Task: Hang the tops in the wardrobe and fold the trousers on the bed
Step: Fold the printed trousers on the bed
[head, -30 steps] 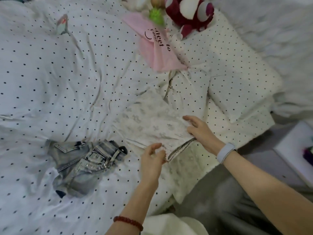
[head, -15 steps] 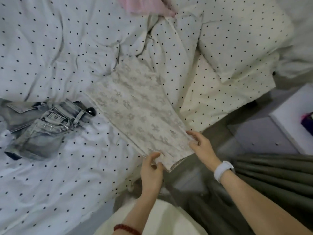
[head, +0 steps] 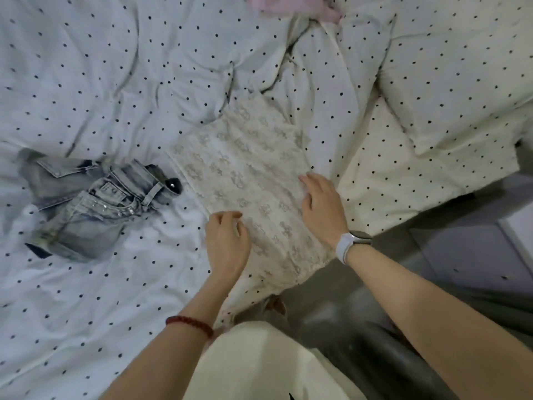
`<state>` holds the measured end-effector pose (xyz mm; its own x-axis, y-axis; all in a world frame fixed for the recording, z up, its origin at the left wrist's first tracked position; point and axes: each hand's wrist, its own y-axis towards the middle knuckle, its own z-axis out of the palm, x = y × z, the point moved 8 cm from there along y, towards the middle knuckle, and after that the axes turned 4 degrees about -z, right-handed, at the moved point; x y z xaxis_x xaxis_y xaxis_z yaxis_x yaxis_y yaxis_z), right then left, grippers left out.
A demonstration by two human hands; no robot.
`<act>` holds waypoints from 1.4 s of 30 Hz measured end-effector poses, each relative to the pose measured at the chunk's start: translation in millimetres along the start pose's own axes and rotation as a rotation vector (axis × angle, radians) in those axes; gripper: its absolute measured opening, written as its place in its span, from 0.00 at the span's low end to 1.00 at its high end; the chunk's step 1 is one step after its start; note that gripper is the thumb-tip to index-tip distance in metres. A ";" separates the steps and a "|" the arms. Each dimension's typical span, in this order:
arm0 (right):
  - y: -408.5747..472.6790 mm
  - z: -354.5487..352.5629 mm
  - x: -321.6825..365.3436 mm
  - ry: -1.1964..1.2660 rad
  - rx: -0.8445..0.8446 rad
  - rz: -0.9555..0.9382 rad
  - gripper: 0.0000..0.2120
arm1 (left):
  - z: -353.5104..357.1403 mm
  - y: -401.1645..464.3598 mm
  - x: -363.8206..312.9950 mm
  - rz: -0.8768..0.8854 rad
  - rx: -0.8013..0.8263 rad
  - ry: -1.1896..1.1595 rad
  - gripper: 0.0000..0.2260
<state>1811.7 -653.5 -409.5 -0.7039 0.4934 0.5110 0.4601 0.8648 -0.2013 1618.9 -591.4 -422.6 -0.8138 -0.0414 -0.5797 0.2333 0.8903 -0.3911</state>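
Cream patterned trousers (head: 245,168) lie stretched flat on the bed (head: 86,298), one end hanging slightly over the bed's near edge. My left hand (head: 226,243) rests on their left edge with fingers loosely curled. My right hand (head: 321,206), a white watch on its wrist, presses palm-down on their right side with fingers spread. Neither hand grips the cloth. A crumpled pair of grey washed jeans (head: 86,209) lies to the left, apart from both hands.
A dotted pillow (head: 461,67) sits at the right. A pink cloth (head: 288,5) shows at the top edge. The bed's edge runs diagonally at the right, with grey floor (head: 461,255) beyond it.
Both hands let go of the trousers' near end and moved up onto the cloth, now lying flat on it. The view has moved closer to the bed.
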 end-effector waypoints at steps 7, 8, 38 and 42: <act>143.4 27.7 73.5 -0.370 0.234 -0.299 0.25 | -43.9 155.3 -16.2 0.080 0.000 0.291 0.21; 161.3 35.2 79.7 -0.457 0.272 -0.341 0.26 | -45.5 176.1 -13.6 0.079 0.026 0.338 0.21; 253.8 -3.4 128.0 -0.786 0.285 -0.386 0.12 | -103.7 245.7 -33.7 0.111 0.141 0.092 0.05; 277.8 -50.2 163.1 -0.716 0.127 -0.379 0.14 | -153.2 261.2 -68.0 0.091 -0.054 0.028 0.04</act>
<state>1851.9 -337.5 -340.1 -0.9940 0.0685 -0.0849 0.0870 0.9676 -0.2372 1653.6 -286.6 -375.9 -0.8053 0.0527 -0.5906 0.2785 0.9129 -0.2983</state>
